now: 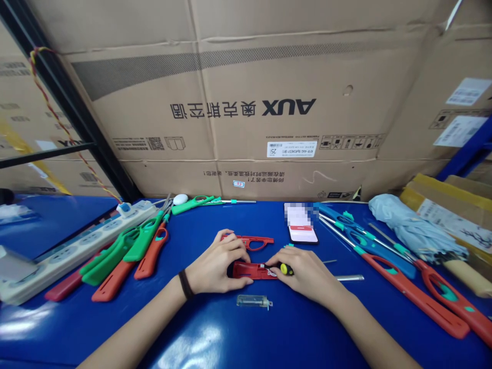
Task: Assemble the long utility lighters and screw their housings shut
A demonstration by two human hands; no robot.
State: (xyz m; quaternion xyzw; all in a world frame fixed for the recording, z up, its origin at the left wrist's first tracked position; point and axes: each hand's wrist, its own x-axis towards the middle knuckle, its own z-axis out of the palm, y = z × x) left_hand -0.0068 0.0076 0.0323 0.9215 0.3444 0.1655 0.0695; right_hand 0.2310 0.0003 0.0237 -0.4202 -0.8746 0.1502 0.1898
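Observation:
My left hand (219,264), with a dark band at the wrist, grips the end of a red lighter casing half (251,270) lying on the blue table. Small white parts and a wire show inside the casing. In my right hand (303,269) is a screwdriver (285,269) with a yellow and black handle, over the casing's right part; its tip is hard to see. Just beyond, another red casing half (259,242) with a trigger loop lies flat. A clear fuel tank (253,301) rests in front of the hands. A metal tube (349,278) lies right of my right hand.
Green and red lighters (144,238) lie beside a white power strip (77,256) at left. More long lighters (415,294), a folded umbrella (415,225) and a cardboard box (461,205) are at right. A phone (302,225) lies behind; large cartons (238,66) wall the back.

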